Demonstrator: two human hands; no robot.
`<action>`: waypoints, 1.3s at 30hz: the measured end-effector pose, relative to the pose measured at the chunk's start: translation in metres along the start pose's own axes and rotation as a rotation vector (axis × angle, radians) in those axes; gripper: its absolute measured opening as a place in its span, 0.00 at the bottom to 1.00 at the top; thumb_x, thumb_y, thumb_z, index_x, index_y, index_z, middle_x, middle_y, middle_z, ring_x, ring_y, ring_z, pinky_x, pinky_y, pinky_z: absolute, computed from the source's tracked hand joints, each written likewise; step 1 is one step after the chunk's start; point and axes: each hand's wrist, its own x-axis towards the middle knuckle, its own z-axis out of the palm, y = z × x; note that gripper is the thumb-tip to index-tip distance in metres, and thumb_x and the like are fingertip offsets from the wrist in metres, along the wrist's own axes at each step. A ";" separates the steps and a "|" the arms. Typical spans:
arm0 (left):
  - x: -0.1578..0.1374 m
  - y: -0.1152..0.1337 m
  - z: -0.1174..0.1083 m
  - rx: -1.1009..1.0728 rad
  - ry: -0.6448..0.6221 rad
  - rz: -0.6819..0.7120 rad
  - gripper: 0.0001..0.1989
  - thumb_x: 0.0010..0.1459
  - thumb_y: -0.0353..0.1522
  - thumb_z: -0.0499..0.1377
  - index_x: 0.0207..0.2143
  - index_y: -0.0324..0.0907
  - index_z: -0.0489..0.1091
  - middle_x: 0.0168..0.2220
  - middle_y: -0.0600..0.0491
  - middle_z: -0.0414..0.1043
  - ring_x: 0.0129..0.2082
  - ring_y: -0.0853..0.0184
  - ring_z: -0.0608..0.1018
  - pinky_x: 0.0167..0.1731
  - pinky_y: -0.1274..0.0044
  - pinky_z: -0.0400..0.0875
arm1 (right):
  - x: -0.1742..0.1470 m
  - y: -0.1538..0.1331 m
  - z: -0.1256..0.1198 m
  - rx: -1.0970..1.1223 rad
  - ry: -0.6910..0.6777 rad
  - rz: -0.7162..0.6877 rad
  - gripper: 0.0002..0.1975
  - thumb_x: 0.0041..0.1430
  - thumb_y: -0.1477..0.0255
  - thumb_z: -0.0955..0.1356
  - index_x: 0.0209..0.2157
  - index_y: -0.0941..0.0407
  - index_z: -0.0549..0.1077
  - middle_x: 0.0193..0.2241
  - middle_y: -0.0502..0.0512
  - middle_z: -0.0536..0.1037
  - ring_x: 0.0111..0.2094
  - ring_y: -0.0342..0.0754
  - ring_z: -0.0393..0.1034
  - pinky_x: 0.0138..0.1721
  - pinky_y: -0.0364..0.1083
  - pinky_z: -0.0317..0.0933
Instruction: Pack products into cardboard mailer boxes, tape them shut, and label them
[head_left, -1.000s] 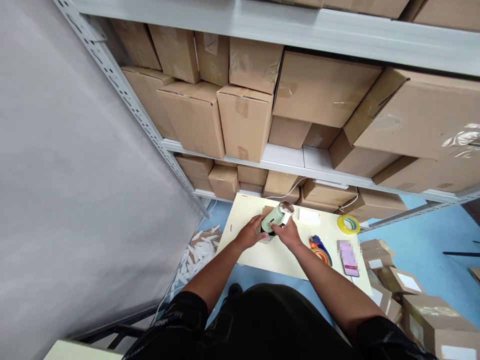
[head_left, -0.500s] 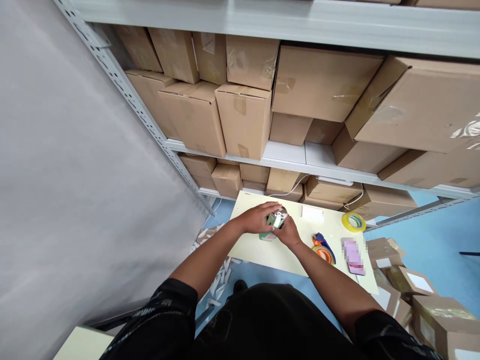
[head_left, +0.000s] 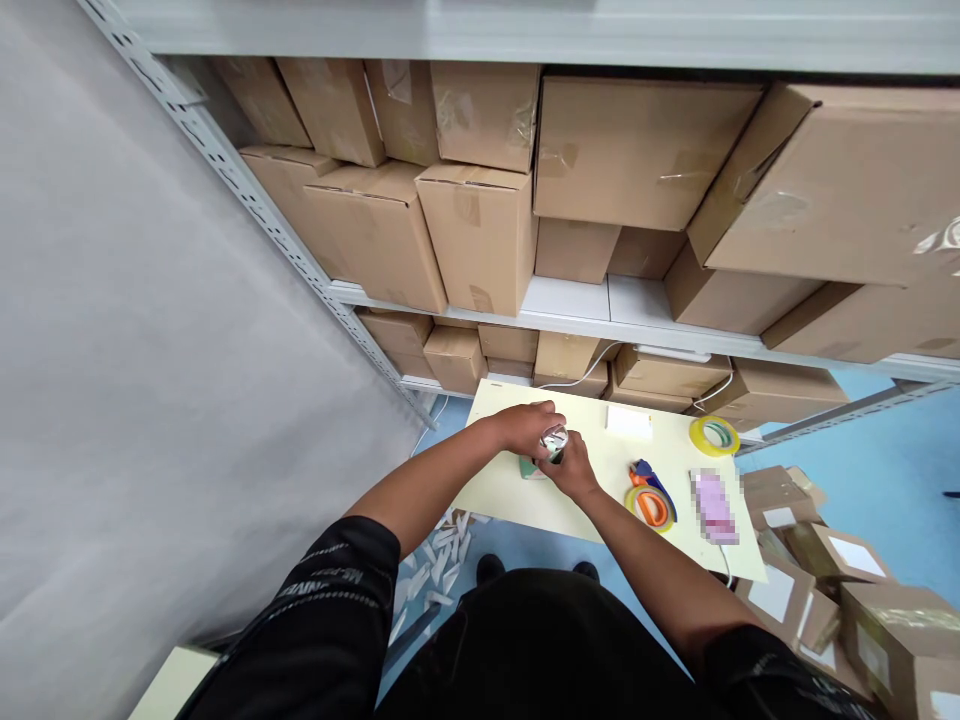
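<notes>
Hold the round, shiny silver-topped container (head_left: 554, 440) with light, opposed pressure from both hands; an even grip should prevent tipping, and fingers are best placed clear of the rim. Left hand (head_left: 527, 430): curled about the container's left and far side. Right hand (head_left: 574, 468): closed against its right, near side. The container sits between them, over the left half of the pale-yellow rectangular bench (head_left: 495, 495), inward of the near edge. A green-sided item (head_left: 529, 468) shows below the left hand; whether it joins the container cannot be told.
</notes>
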 end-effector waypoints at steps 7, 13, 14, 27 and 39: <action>-0.004 -0.007 0.020 0.020 -0.088 0.092 0.29 0.46 0.32 0.70 0.53 0.48 0.71 0.50 0.49 0.71 0.45 0.55 0.77 0.41 0.72 0.70 | -0.007 0.008 -0.001 -0.023 -0.058 -0.069 0.36 0.46 0.64 0.76 0.57 0.52 0.63 0.52 0.59 0.68 0.55 0.60 0.65 0.58 0.59 0.64; -0.004 -0.015 0.033 0.016 -0.071 0.072 0.25 0.45 0.30 0.71 0.48 0.47 0.74 0.44 0.48 0.73 0.45 0.53 0.76 0.44 0.70 0.69 | -0.009 0.005 0.001 -0.036 -0.057 -0.075 0.32 0.49 0.72 0.72 0.57 0.52 0.63 0.53 0.60 0.69 0.56 0.60 0.65 0.59 0.59 0.64; -0.004 -0.016 0.032 0.019 -0.077 0.073 0.25 0.44 0.31 0.71 0.48 0.46 0.74 0.44 0.47 0.73 0.45 0.53 0.76 0.44 0.70 0.69 | -0.008 0.004 0.002 -0.035 -0.062 -0.075 0.32 0.50 0.73 0.72 0.57 0.52 0.64 0.53 0.60 0.69 0.56 0.60 0.65 0.59 0.59 0.64; -0.004 -0.027 0.037 0.009 -0.019 0.082 0.30 0.43 0.30 0.70 0.51 0.47 0.72 0.49 0.44 0.73 0.52 0.49 0.73 0.47 0.67 0.70 | -0.011 0.001 0.006 0.023 -0.053 -0.084 0.31 0.49 0.75 0.71 0.56 0.51 0.63 0.52 0.59 0.68 0.54 0.58 0.68 0.59 0.58 0.66; -0.003 -0.039 0.040 -0.080 0.004 0.085 0.22 0.45 0.29 0.70 0.45 0.47 0.75 0.48 0.45 0.75 0.54 0.50 0.73 0.51 0.67 0.69 | -0.008 0.001 0.008 0.039 -0.061 -0.061 0.34 0.49 0.75 0.71 0.59 0.50 0.63 0.55 0.59 0.68 0.55 0.57 0.70 0.59 0.57 0.67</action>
